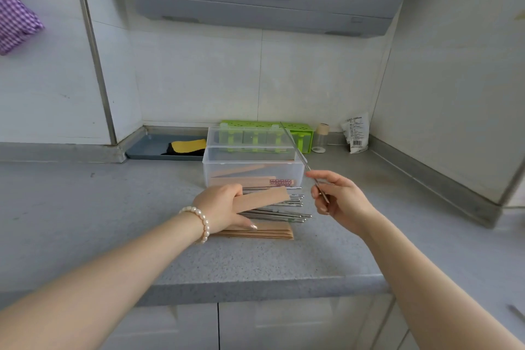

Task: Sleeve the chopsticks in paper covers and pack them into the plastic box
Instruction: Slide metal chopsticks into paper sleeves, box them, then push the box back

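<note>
1. The left hand (224, 204) grips a paper cover (264, 198), thumb and fingers curled around its near end, above the counter (255, 261).
2. The right hand (339, 199) pinches a metal chopstick (298, 152), tilted up over the plastic box (252, 170).
3. Loose chopsticks (281, 214) and spare covers (261, 231) lie just before the box.

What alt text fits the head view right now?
The left hand holds a tan paper sleeve while the right hand pinches a metal chopstick above loose steel chopsticks, before a clear plastic box.
</note>
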A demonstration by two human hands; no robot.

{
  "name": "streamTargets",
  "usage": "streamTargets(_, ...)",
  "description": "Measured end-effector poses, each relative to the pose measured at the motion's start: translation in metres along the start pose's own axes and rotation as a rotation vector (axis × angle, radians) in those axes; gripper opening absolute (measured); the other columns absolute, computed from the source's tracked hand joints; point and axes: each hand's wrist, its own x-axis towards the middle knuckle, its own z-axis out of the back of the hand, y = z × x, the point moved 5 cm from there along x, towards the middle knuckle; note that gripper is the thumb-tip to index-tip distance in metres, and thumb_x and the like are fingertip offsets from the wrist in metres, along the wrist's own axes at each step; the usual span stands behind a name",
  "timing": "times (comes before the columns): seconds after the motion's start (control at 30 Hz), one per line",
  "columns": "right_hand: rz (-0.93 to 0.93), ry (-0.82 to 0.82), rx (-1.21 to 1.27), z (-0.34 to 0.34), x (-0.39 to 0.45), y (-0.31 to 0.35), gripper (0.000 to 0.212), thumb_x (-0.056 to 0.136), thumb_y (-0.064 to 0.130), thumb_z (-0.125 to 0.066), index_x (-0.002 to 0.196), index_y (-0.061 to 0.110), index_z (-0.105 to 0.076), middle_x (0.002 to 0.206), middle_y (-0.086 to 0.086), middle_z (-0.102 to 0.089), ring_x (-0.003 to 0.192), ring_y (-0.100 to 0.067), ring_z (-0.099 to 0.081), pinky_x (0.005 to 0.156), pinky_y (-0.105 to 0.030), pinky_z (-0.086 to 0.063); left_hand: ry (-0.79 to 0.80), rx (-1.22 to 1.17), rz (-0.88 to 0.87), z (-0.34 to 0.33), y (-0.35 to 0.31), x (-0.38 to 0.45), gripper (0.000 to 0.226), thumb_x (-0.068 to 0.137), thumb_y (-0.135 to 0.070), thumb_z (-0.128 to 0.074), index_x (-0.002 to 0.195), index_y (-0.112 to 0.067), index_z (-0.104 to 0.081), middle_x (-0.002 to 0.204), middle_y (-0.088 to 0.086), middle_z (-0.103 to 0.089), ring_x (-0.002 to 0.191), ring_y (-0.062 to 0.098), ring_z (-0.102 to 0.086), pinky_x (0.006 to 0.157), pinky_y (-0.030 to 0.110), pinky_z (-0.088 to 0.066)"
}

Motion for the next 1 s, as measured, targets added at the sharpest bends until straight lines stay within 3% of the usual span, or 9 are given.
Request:
streamTargets(0.13, 0.167, -0.049, -0.107, -0.017, -0.006, 0.018, 0.037, 0.093, 0.001, -0.030, 0.093, 0.006, -0.067, 0.085, -0.012, -0.069, 0.068, -0.027, -0.066, 0.065, -0.033, -0.050, -0.024, -0.009, -0.036, 0.004, -0.012, -0.006, 0.047, 0.065, -0.066, -0.065, 0.066, -0.030, -0.035, 0.067, -0.012, -0.047, 0.058, 0.006, -0.043, 0.049, 0.023, -0.031)
streamTargets(0.3, 0.203, 0.012, -0.233, -0.026, -0.007, 0.018, 0.041, 0.071, 0.016, -0.040, 0.103, 0.016, -0.066, 0.116, -0.005, -0.063, 0.093, -0.028, -0.068, 0.083, -0.036, -0.054, -0.023, -0.047, -0.049, 0.007, -0.012, -0.011, 0.044, 0.067, -0.065, -0.064, 0.066, -0.030, -0.037, 0.067, -0.012, -0.048, 0.059, 0.006, -0.044, 0.050, 0.023, -0.032)
streamTargets(0.37, 0.201, 0.040, -0.279, -0.034, -0.010, 0.018, 0.034, 0.076, 0.019, -0.057, 0.109, 0.016, -0.064, 0.115, 0.000, -0.063, 0.090, -0.018, -0.068, 0.082, -0.034, -0.055, -0.028, -0.041, -0.048, 0.008, -0.010, -0.012, 0.045, 0.065, -0.067, -0.064, 0.067, -0.030, -0.039, 0.068, -0.011, -0.050, 0.061, 0.008, -0.046, 0.050, 0.023, -0.033)
streamTargets(0.43, 0.226, -0.003, -0.373, -0.039, -0.011, 0.019, 0.041, 0.071, 0.010, -0.076, 0.109, 0.015, -0.062, 0.116, 0.001, -0.063, 0.081, -0.007, -0.068, 0.079, -0.029, -0.056, -0.035, -0.028, -0.049, 0.009, -0.010, -0.014, 0.046, 0.064, -0.069, -0.063, 0.067, -0.030, -0.038, 0.068, -0.010, -0.051, 0.062, 0.010, -0.048, 0.050, 0.023, -0.032)
streamTargets(0.57, 0.260, -0.098, -0.275, -0.047, -0.012, 0.021, 0.042, 0.065, -0.015, -0.073, 0.089, 0.014, -0.055, 0.105, -0.011, -0.067, 0.064, -0.008, -0.068, 0.060, -0.023, -0.056, -0.031, -0.014, -0.057, 0.011, -0.013, -0.018, 0.047, 0.063, -0.069, -0.063, 0.067, -0.031, -0.035, 0.068, -0.012, -0.050, 0.062, 0.008, -0.047, 0.049, 0.023, -0.032)
streamTargets(0.63, 0.276, -0.112, -0.224, -0.049, -0.011, 0.022, 0.041, 0.065, -0.020, -0.071, 0.084, 0.012, -0.053, 0.102, -0.016, -0.067, 0.064, -0.006, -0.068, 0.057, -0.022, -0.054, -0.016, -0.039, -0.053, 0.011, -0.014, -0.019, 0.045, 0.064, -0.068, -0.064, 0.068, -0.031, -0.038, 0.071, -0.012, -0.052, 0.063, 0.008, -0.050, 0.051, 0.022, -0.035)
streamTargets(0.8, 0.289, -0.090, -0.224, -0.054, -0.013, 0.023, 0.042, 0.065, -0.023, -0.068, 0.082, 0.011, -0.050, 0.096, -0.012, -0.069, 0.069, -0.015, -0.071, 0.061, -0.028, -0.057, 0.169, -0.467, -0.003, 0.010, -0.023, -0.020, 0.027, 0.087, -0.046, -0.052, 0.082, -0.020, -0.056, 0.078, -0.002, -0.070, 0.062, 0.012, -0.067, 0.056, 0.020, -0.050)
streamTargets(0.9, 0.310, -0.076, -0.234, -0.061, -0.015, 0.022, 0.042, 0.065, -0.023, -0.068, 0.082, 0.011, -0.051, 0.093, -0.011, -0.070, 0.070, -0.020, -0.071, 0.066, -0.034, -0.058, 0.354, -0.764, -0.005, 0.009, -0.039, -0.017, 0.019, 0.096, -0.025, -0.046, 0.093, -0.012, -0.059, 0.084, 0.004, -0.071, 0.072, 0.015, -0.069, 0.070, 0.023, -0.055)
streamTargets(1.0, 0.338, -0.070, -0.233, -0.067, -0.017, 0.022, 0.041, 0.066, -0.023, -0.068, 0.081, 0.011, -0.051, 0.092, -0.013, -0.069, 0.072, -0.027, -0.070, 0.068, -0.039, -0.058, 0.460, -1.000, 0.063, 0.007, -0.047, -0.017, 0.025, 0.099, -0.021, -0.038, 0.096, -0.006, -0.057, 0.080, 0.010, -0.067, 0.061, 0.012, -0.065, 0.063, 0.025, -0.055)
